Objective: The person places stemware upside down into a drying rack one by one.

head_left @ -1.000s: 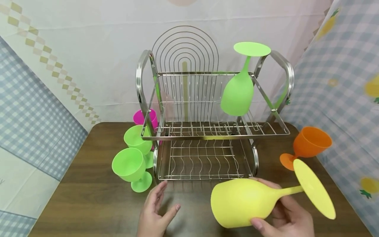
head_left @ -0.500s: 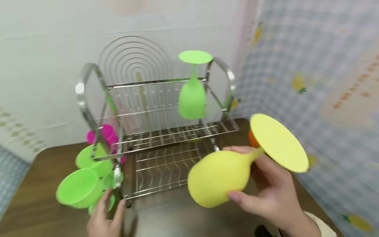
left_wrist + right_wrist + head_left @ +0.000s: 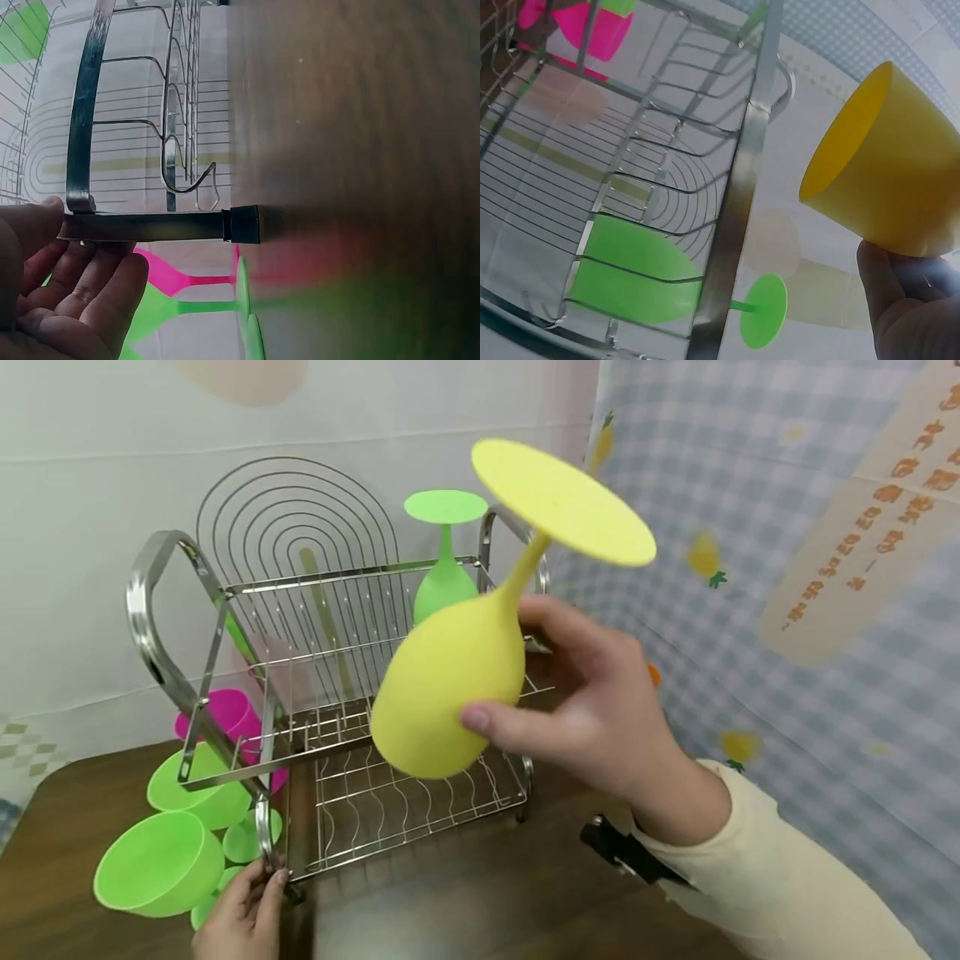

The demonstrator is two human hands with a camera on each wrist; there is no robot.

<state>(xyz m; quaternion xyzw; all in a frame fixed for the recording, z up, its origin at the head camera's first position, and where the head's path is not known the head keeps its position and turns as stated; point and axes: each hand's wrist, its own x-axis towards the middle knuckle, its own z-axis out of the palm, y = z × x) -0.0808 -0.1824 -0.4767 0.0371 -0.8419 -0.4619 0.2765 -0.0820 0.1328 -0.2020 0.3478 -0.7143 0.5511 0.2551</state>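
Note:
My right hand (image 3: 592, 702) grips a yellow plastic goblet (image 3: 442, 685) by its bowl, thumb on the near side. The goblet is tilted mouth-down, its round foot up, in front of the upper tier of a metal dish rack (image 3: 264, 831). In the right wrist view the mouth of the yellow goblet (image 3: 900, 165) is apart from the rack bars. My left hand (image 3: 243, 914) pinches the rack's front left leg (image 3: 150, 226) between thumb and fingers, low near the table. An upside-down green goblet (image 3: 442, 589) stands on the upper tier at right, partly hidden behind the yellow one.
Left of the rack stand two upright green goblets, the nearer green goblet (image 3: 161, 864) close to my left hand, and a magenta goblet (image 3: 228, 718) behind them. An orange goblet (image 3: 654, 674) peeks out past my right hand. Patterned cloth (image 3: 750, 527) hangs at right.
My right hand has raised the yellow goblet toward the upper tier and turned it from sideways to mouth-down. My left hand has moved to the rack's leg and taken hold. The head view has turned right.

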